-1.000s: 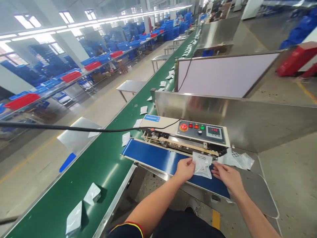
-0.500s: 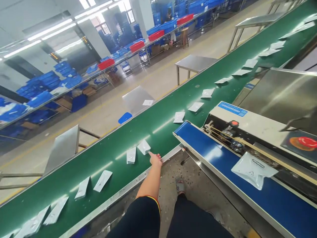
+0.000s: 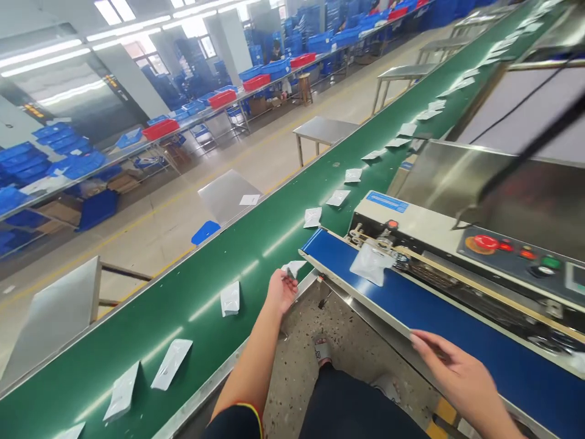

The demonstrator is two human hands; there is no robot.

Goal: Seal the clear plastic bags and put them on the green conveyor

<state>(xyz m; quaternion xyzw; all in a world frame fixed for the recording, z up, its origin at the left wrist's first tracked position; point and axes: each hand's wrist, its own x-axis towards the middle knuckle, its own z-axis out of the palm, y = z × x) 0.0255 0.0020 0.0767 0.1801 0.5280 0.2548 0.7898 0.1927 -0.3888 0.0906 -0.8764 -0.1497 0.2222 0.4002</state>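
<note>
One white pouch [image 3: 294,267] sits between the fingertips of the left hand [image 3: 283,294], over the green conveyor [image 3: 256,259], as I watch remotely. My view shows the right hand [image 3: 461,372] half-curled at the near rim of the blue belt [image 3: 439,323]; whether it grips, I cannot tell. Half a second earlier the right hand was out of frame, and a second pouch [image 3: 371,263], now at the belt's far left end, lay farther right. Both pouches look glossy, the second puffy and roughly square.
</note>
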